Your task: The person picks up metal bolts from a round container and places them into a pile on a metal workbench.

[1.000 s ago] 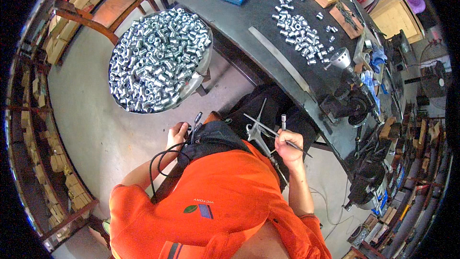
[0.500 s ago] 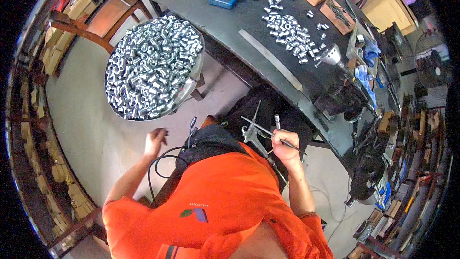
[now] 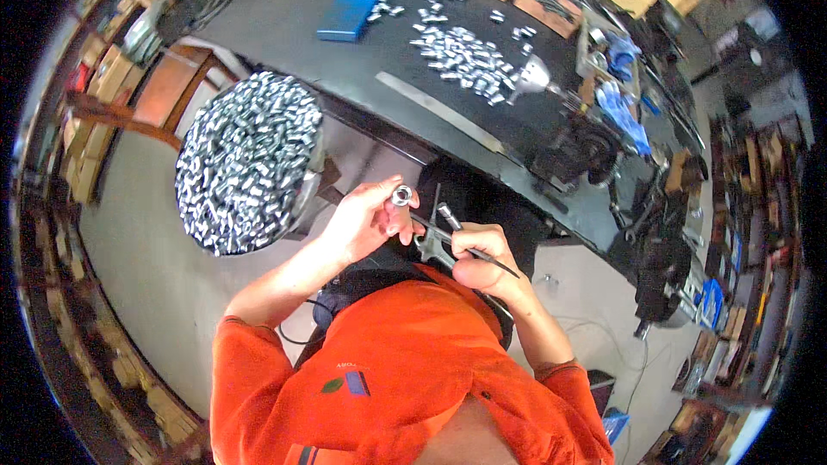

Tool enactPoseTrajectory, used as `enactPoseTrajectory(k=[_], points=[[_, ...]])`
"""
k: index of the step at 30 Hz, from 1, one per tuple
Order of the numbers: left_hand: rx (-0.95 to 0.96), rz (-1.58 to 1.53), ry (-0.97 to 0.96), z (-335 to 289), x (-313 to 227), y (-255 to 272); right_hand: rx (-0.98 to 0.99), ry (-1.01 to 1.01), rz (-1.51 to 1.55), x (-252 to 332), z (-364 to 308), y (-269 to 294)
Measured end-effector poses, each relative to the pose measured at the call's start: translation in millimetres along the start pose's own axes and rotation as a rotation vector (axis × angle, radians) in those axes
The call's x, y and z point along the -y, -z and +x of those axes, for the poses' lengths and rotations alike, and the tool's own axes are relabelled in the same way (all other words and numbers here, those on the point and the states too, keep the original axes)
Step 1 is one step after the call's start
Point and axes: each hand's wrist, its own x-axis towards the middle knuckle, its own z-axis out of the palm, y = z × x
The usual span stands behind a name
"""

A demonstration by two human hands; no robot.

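Observation:
My left hand (image 3: 366,217) is closed on a shiny metal bushing (image 3: 401,195), its open round end facing up between thumb and fingers. Close beside it on the right, my right hand (image 3: 484,256) grips a thin dark pointed rod (image 3: 503,267) lying across the palm. A small silver cylinder-ended piece (image 3: 448,214) juts up from the same fist; its lower part is hidden. Under both hands, over my lap, lies a grey metal air gun (image 3: 433,251), partly covered by the right fingers.
To the left stands a round container heaped with metal bushings (image 3: 250,159). Ahead is a dark workbench (image 3: 276,13) with loose bushings (image 3: 465,58), a blue box (image 3: 353,7), a flat metal strip (image 3: 439,110) and a black machine (image 3: 573,151). A wooden chair (image 3: 172,86) stands far left.
My left hand has come up and right from low beside the container and now shows a bushing. My right hand, still gripping the rod, has shifted left. The whole view has turned somewhat.

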Motion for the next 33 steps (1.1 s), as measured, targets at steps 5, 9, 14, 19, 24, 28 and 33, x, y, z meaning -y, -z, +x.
enactPoseTrajectory(k=[5,9,14,19,24,28,33], points=[[0.014,0.049,0.027,19,16,1,-0.001,-0.006,-0.06,-5,-6,13],[-0.134,0.331,-0.015,18,4,-9,0.057,0.068,-0.037,-6,4,15],[0.006,0.809,-0.163,23,-6,-8,0.046,0.03,-0.19,-18,9,4],[0.098,0.798,-0.078,26,-9,-15,-0.004,0.013,-0.202,-24,6,2],[0.203,0.848,-0.324,34,1,-11,0.017,-0.019,-0.111,-26,5,6],[0.044,0.832,-0.156,30,-17,-20,0.044,-0.053,-0.006,-24,-4,19],[-0.089,1.538,-0.718,42,-17,5,-0.21,0.148,-0.007,1,-24,38]])
